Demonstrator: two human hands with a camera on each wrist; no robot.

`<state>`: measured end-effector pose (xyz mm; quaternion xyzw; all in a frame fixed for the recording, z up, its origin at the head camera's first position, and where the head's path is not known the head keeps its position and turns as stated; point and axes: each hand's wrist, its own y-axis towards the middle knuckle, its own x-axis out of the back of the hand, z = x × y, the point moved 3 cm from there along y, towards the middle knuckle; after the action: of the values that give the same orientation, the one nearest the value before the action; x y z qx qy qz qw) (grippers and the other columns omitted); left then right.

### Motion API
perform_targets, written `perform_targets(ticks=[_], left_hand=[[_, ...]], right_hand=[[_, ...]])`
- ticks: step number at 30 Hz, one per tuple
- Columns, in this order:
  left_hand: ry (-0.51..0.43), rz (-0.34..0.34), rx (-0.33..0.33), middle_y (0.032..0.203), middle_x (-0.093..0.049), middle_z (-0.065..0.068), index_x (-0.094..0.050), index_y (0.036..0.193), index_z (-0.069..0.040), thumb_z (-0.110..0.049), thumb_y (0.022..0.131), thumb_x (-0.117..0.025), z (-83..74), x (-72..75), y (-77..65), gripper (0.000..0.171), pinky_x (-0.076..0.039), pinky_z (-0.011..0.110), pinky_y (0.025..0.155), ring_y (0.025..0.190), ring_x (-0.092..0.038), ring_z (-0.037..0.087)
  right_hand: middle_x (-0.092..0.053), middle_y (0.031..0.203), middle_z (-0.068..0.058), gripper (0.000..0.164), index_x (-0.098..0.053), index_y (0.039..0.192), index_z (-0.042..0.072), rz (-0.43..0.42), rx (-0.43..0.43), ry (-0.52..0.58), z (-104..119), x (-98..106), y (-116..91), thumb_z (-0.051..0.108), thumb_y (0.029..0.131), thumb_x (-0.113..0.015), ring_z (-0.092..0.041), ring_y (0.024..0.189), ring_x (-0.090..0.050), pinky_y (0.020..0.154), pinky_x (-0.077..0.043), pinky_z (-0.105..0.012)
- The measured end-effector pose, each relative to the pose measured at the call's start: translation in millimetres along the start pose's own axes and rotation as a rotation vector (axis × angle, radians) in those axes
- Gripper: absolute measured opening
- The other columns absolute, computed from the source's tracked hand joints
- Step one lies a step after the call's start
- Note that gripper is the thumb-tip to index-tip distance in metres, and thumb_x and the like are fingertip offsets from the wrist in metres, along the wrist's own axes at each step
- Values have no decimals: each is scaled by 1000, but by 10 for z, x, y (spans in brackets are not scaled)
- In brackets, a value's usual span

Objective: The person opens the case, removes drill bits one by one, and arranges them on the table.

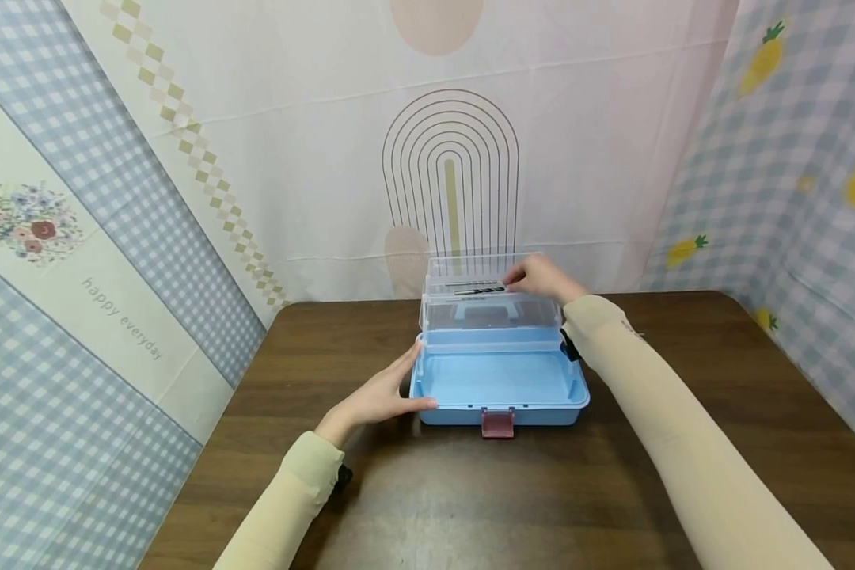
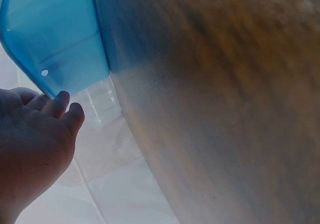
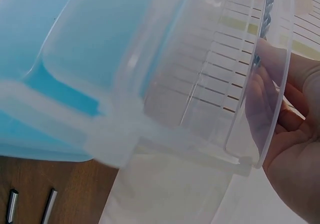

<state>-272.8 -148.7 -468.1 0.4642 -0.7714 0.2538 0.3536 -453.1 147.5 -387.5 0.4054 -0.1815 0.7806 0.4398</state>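
A light blue toolbox [image 1: 499, 380] stands unfolded on the table, its clear plastic trays [image 1: 495, 317] raised at the back. My right hand [image 1: 541, 279] is at the upper tray and pinches a spiral-fluted drill bit [image 1: 480, 290] between thumb and fingers. In the right wrist view the drill bit [image 3: 267, 14] shows along the clear wall, and part of the hand [image 3: 292, 104] is seen through the plastic. My left hand [image 1: 381, 396] rests spread against the box's left side, thumb on the front rim. Its fingertips touch the blue edge in the left wrist view.
A mauve latch [image 1: 497, 423] hangs at the box's front. Two metal rods [image 3: 47, 206] lie on the brown table [image 1: 413, 499] to the right of the box. A patterned cloth [image 1: 313, 174] hangs behind the table.
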Motion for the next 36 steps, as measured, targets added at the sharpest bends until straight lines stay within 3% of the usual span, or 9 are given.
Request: perform_targets(ticks=[14, 24, 36], left_hand=[[12, -8, -20, 166, 2, -15, 2, 163, -33, -66, 84, -70, -22, 95, -77, 112, -23, 47, 119, 152, -13, 14], [12, 8, -39, 168, 0, -8, 1, 163, -27, -65, 86, -70, -3, 9, -212, 111, -25, 48, 118, 152, -14, 18], [18, 12, -42, 168, 0, -8, 1, 163, -27, -66, 85, -69, -3, -2, -187, 112, -24, 46, 119, 152, -14, 16]], right_hand=[[-73, 103, -21, 15, -74, 104, -7, -38, 10, -62, 164, 37, -81, 2, 96, -67, -35, 95, -67, 85, -53, -48], [-73, 100, -18, 15, -74, 104, -6, -28, 13, -46, 186, -67, -235, 4, 97, -66, -32, 91, -67, 83, -55, -46], [-72, 103, -21, 19, -73, 108, -7, -59, -17, -44, 133, -44, -257, 6, 100, -62, -32, 91, -65, 81, -52, -47]])
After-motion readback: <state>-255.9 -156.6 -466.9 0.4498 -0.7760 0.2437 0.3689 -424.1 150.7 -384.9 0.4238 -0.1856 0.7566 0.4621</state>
